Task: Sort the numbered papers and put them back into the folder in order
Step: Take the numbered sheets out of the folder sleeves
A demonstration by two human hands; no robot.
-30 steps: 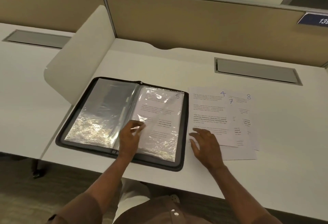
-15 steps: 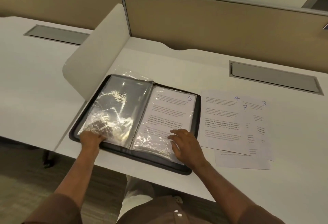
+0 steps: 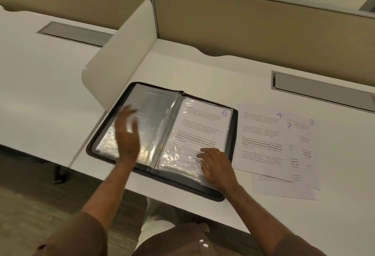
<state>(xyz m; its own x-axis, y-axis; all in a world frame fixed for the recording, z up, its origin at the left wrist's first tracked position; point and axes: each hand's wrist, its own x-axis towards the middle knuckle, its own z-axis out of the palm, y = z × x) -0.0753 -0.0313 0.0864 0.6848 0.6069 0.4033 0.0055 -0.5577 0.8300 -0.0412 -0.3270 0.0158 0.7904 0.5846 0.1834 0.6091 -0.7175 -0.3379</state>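
Currently the folder [image 3: 162, 142] lies open on the desk [image 3: 223, 73], sheet 6 [image 3: 203, 130] sleeved on its right page; left hand [image 3: 127, 134] hovers blurred over the shiny left sleeves [image 3: 150, 113], fingers spread, holding nothing; right hand [image 3: 217, 164] rests flat on 6's lower corner, fingers relaxed. Loose stack [image 3: 274, 144] sits just right of the folder, 4 on top, 7 and 8 peeking beneath; 6 looks out of sequence with 4 unfiled, so probably pin the sleeve with the right hand, open its mouth with the left, slide paper slowly; the film likely clings and buckles.
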